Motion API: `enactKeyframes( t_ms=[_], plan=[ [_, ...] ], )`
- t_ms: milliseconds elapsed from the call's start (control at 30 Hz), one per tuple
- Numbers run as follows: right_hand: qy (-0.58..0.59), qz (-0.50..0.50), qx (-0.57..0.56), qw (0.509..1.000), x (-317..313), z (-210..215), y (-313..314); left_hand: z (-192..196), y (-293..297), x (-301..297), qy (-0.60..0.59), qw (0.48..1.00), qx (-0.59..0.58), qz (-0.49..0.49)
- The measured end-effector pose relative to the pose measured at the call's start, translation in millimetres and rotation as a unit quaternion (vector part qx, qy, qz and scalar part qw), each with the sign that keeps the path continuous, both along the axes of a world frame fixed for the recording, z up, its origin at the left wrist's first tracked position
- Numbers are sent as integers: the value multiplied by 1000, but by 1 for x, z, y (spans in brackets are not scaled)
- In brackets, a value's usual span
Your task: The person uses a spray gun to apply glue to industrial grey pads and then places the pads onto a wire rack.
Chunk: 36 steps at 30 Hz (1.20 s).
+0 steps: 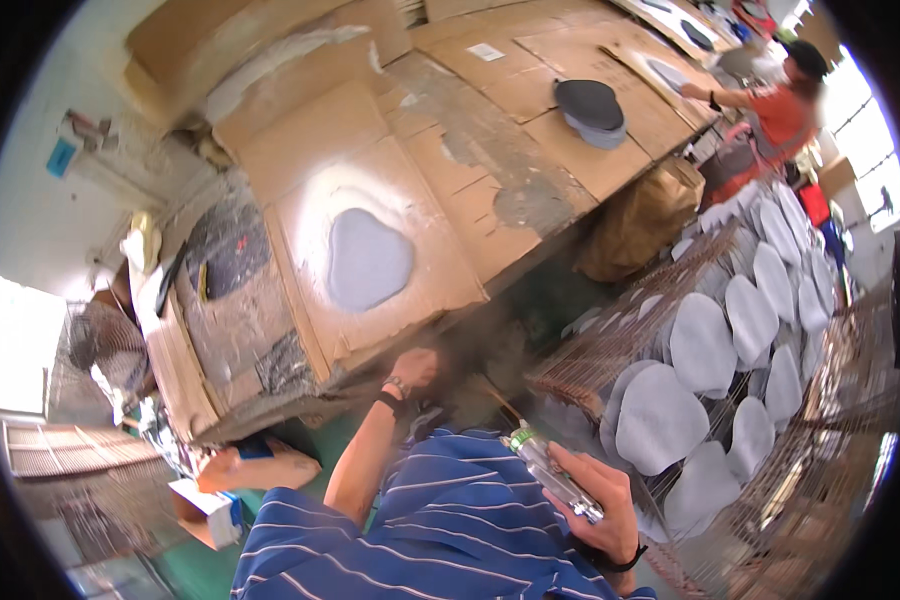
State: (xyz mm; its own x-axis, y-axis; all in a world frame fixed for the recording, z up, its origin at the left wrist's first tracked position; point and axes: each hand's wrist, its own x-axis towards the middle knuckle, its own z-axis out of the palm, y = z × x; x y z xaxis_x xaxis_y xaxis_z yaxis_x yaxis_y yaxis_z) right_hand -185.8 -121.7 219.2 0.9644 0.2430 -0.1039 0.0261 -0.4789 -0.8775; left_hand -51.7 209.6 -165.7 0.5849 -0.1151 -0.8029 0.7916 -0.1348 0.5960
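Note:
My right hand (610,500) is wrapped round a silver spray gun (555,470) with a green ring, held low in front of my blue striped shirt. My left hand (415,368), with a watch and a dark band at its wrist, is by the table's front edge; its fingers are partly lost in shadow and blur. Beyond it, a grey rounded pad (370,260) lies flat on a cardboard sheet (435,280), with a whitish spray haze around it. Neither hand touches this pad.
A stack of dark and grey pads (590,108) sits farther right on the cardboard-covered table. Wire racks holding many grey pads (662,420) stand at my right. A brown bag (635,225) is beside the table. Another person in red (782,118) works at the far right.

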Motion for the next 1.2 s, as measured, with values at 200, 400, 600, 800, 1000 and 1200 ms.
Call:
enactKeyframes(
  t_ms=[200,400,600,800,1000,1200],
  plan=[
    [-70,31,-21,997,38,-13,52,-98,73,-125,117,972,107,175],
    [-74,34,-36,996,61,4,74,-207,139,-238,60,983,163,61],
    [-76,61,-34,995,71,8,88,-206,152,-221,0,970,244,17],
    [-52,-16,-110,992,66,12,100,-117,119,-129,110,955,66,268],
    [-13,85,-46,995,73,12,118,-105,122,-116,106,964,70,235],
    [-89,30,-58,994,92,4,137,-77,110,-91,-268,884,372,86]
  ],
)
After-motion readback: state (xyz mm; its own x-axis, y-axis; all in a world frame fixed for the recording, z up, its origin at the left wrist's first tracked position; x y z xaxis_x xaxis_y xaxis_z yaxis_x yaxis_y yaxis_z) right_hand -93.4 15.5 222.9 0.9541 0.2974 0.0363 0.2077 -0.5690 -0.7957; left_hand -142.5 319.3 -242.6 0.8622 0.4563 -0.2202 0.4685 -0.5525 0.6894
